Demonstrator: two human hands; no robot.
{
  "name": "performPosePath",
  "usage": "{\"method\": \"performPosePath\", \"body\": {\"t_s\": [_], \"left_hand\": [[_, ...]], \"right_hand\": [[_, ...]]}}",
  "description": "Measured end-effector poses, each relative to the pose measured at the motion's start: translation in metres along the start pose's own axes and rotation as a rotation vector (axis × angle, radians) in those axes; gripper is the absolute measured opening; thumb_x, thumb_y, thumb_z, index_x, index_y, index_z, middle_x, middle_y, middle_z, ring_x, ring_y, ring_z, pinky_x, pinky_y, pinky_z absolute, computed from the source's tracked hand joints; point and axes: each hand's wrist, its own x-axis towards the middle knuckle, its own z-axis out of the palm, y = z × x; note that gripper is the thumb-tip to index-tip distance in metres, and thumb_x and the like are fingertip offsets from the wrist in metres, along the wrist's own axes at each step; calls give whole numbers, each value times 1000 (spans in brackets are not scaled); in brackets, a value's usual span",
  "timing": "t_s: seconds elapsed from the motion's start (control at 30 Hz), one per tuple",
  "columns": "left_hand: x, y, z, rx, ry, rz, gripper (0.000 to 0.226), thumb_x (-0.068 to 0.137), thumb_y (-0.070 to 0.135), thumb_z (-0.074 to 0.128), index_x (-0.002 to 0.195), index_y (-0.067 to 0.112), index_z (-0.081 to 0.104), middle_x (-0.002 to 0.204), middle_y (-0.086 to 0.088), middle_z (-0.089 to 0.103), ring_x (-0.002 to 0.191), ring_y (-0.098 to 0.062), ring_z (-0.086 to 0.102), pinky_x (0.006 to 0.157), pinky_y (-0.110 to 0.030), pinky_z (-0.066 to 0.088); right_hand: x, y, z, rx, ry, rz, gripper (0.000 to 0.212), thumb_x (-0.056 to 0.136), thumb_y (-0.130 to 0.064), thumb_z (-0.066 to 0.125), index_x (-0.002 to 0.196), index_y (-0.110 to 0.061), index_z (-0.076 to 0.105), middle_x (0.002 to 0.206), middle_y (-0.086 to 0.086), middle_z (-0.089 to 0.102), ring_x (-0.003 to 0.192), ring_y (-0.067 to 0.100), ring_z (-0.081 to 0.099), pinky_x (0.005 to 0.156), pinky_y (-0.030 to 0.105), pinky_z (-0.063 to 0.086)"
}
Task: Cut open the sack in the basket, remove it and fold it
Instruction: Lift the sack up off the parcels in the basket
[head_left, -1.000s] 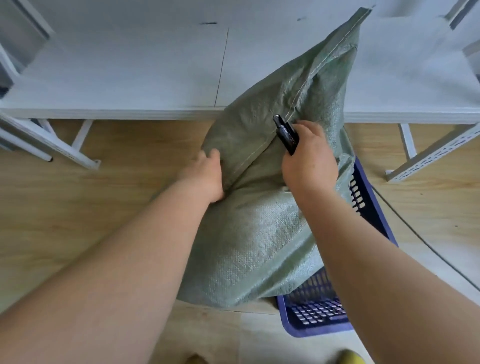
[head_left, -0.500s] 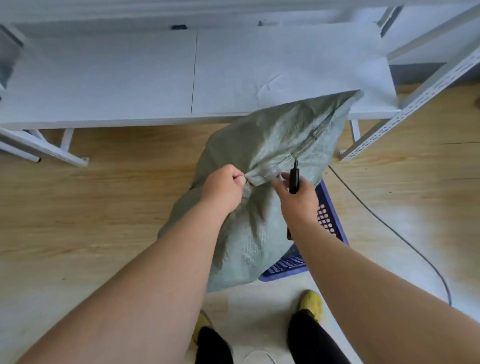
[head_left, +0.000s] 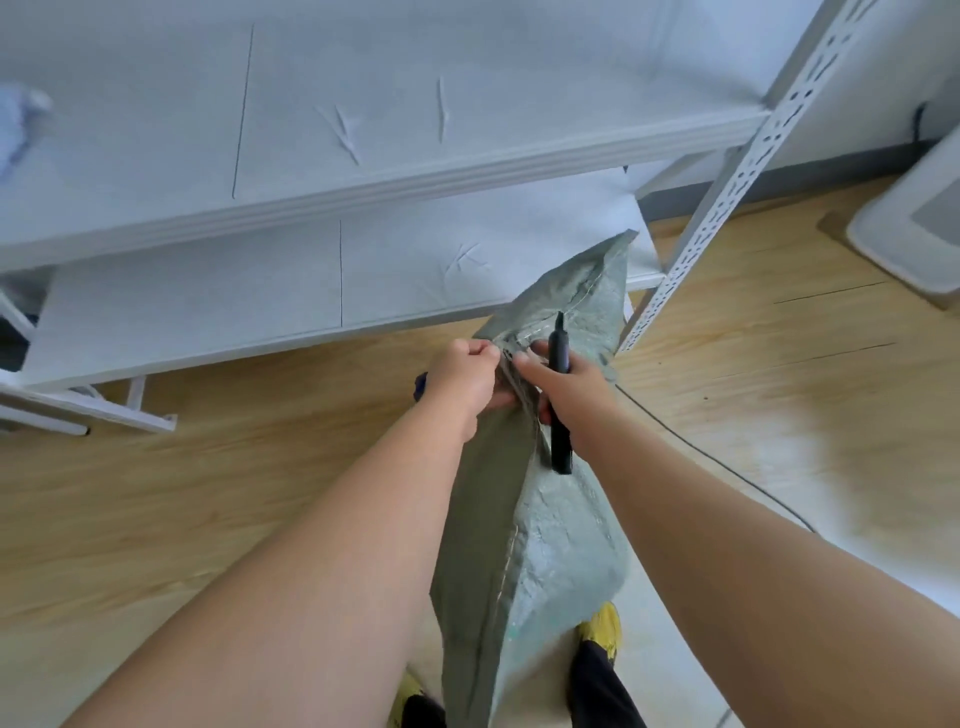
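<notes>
Fingers (head_left: 480, 352) of the left hand (head_left: 462, 374) pinch the sack (head_left: 550, 545) seam; the right hand (head_left: 563, 382) grips the cutter (head_left: 560, 405). The sack now hangs lifted between them, basket (head_left: 420, 383) barely showing beyond: removal looks underway.

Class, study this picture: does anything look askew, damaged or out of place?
The green sack hangs lifted and twisted, pinched near its stitched seam by the left hand and the right hand, which also grips a black cutter. The shelf liner shows creases. Nothing spilled.
</notes>
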Motion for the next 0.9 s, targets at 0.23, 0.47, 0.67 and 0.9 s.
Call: {"method": "performPosePath", "body": {"t_s": [0.23, 0.47, 0.67, 0.9], "left_hand": [[-19, 31, 24, 5, 70, 9, 4, 95, 15, 56, 93, 18, 57, 111, -11, 66, 97, -26, 67, 66, -30, 56], [-48, 54, 15, 595, -87, 237, 22, 92, 17, 60, 111, 26, 53, 104, -3, 63, 69, -12, 66, 67, -27, 53], [-36, 48, 12, 1408, -328, 382, 63, 95, 4, 32, 137, 49, 41, 141, -3, 45, 122, -26, 50, 93, -32, 45], [-12, 46, 2, 1666, -355, 802, 27, 90, 7, 50, 107, 25, 60, 123, -3, 45, 126, -26, 38, 99, -28, 31]], "right_hand": [[-21, -20, -25, -594, 58, -82, 45, 69, -28, 81, 108, -19, 61, 98, 0, 66, 84, 19, 62, 58, 24, 42], [-32, -47, -62, -738, 29, -146, 23, 77, -8, 64, 88, -28, 64, 86, -2, 67, 81, 20, 62, 56, 23, 40], [-32, -43, -62, -812, -83, -127, 27, 70, -6, 74, 66, -29, 60, 78, -2, 65, 77, 18, 61, 62, 25, 46], [-41, -37, -59, -773, 44, -80, 23, 70, -8, 76, 75, -27, 64, 77, -5, 65, 74, 14, 61, 65, 26, 49]]}}
